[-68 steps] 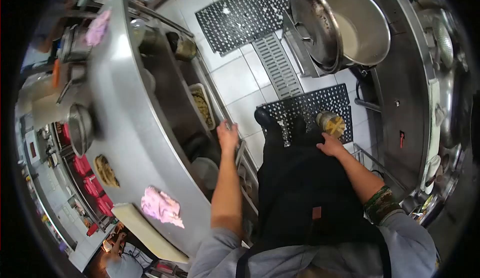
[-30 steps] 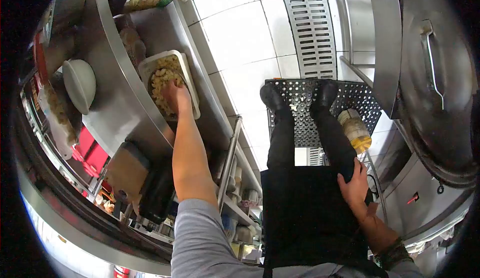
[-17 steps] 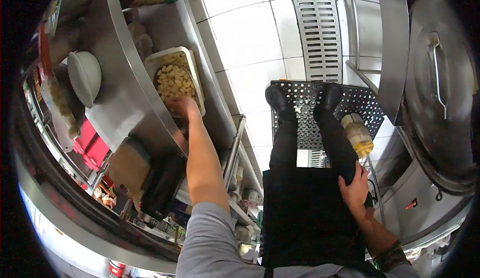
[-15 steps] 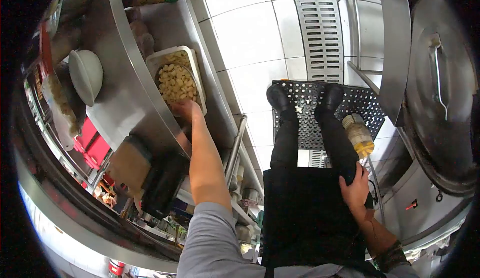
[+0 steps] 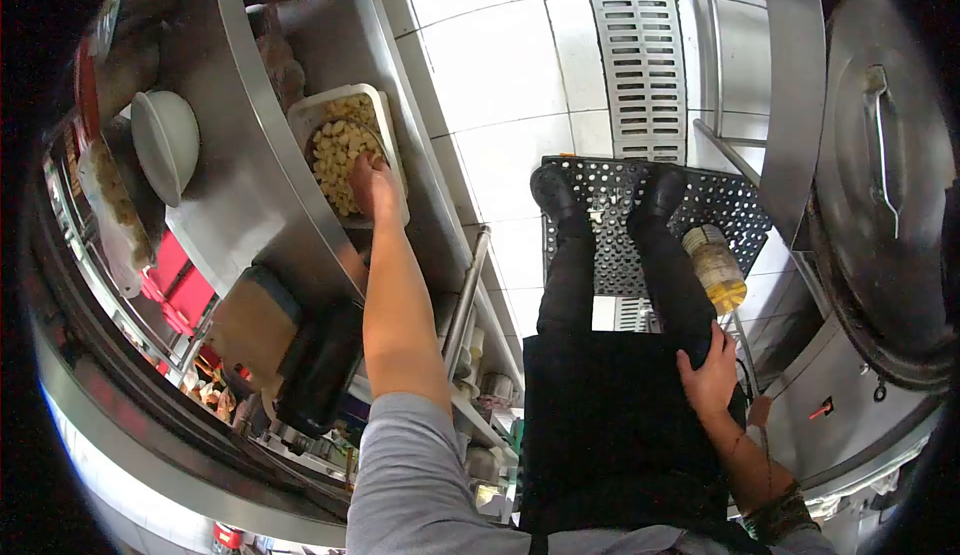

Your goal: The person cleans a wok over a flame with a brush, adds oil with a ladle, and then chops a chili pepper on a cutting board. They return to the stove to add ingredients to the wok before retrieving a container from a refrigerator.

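On my left, a white rectangular tub point(image 5: 395, 135) sits on a steel counter. Inside it, a round dark-rimmed bowl holds pale diced pieces point(image 5: 335, 145) that look like potato, with more of them behind the bowl. My left hand point(image 5: 373, 187) reaches in over the near right side, its fingers curled down among the pieces; the fingertips are partly hidden. On the other side, my right hand point(image 5: 708, 370) lies on my right knee, fingers spread over the dark trousers, holding nothing. A clear jar with yellow contents point(image 5: 715, 270) stands on the floor beside that leg.
A steel shelf point(image 5: 250, 145) overhangs the tub's left side and carries a white bowl point(image 5: 170, 145). Along the counter's front runs a metal rail point(image 5: 470, 290). A large lidded pot point(image 5: 880, 155) stands at right. Below are a perforated black mat point(image 5: 610, 245) and a floor drain point(image 5: 635, 65).
My left hand has moved from the tub's near edge farther in over the diced pieces, its fingers now curled among them. The right hand stays on my knee.
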`<state>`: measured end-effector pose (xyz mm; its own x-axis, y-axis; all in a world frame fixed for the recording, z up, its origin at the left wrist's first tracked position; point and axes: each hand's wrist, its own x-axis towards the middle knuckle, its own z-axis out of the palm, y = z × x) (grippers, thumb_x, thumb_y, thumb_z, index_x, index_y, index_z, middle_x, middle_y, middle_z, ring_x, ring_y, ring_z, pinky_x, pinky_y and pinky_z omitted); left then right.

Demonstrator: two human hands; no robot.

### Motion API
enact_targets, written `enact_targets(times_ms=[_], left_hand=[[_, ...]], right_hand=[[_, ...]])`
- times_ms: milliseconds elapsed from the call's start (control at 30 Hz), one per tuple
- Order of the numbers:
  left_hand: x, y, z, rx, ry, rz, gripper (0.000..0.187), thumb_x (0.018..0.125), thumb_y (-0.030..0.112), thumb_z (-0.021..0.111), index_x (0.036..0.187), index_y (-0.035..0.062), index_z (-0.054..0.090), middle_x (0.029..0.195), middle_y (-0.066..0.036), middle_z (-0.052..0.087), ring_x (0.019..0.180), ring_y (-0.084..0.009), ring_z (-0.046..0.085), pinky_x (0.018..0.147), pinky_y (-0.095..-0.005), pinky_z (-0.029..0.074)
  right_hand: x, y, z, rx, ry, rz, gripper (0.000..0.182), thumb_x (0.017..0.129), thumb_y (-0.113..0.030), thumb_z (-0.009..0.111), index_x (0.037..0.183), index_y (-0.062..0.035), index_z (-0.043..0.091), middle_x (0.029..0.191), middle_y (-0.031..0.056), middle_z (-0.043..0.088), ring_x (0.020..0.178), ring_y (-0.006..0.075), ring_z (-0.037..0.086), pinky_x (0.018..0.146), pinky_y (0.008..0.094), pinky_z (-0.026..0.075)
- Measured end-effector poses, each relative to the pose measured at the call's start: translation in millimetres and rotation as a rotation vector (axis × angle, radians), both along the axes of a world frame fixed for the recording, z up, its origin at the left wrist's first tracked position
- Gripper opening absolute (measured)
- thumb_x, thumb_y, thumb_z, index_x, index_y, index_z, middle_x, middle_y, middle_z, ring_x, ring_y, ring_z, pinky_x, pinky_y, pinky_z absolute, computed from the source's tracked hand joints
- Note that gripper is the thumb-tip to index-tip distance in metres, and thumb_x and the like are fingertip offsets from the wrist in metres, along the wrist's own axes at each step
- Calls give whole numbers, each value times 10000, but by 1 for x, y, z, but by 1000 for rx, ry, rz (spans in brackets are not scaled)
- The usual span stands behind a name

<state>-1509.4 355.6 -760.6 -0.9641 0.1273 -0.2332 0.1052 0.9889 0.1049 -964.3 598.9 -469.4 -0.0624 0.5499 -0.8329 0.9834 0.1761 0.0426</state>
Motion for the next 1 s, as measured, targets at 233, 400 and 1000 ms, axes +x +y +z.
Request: enact_targets(times_ms=[233, 400, 1000], left_hand=[[-4, -15, -6, -21, 79, -154, 334, 943, 264, 483, 1151, 13, 556, 1184, -246, 550, 1074, -413, 563, 895, -501, 474], [-3, -15, -10, -25, 269, -189, 300, 949, 230, 476, 1155, 22, 543, 1187, -233, 548, 1079, -414, 556, 903, -511, 463], [-19, 51, 25, -90, 42, 101, 358, 956, 246, 517, 1287, 118, 561, 1268, -191, 575, 1152, -388, 565, 979, -474, 450]], right_hand=[[-3, -2, 0, 4, -14, -5, 795, 774, -329, 758, 1422, -72, 376, 1347, 250, 440, 1204, 429, 485, 1002, 470, 438], [1, -3, -2, 13, 9, -2, 803, 770, -329, 758, 1426, -70, 373, 1338, 252, 446, 1203, 431, 486, 1001, 470, 440], [-9, 0, -3, 15, 8, 17, 774, 776, -314, 750, 1411, -54, 392, 1338, 249, 454, 1198, 431, 485, 1002, 480, 432]])
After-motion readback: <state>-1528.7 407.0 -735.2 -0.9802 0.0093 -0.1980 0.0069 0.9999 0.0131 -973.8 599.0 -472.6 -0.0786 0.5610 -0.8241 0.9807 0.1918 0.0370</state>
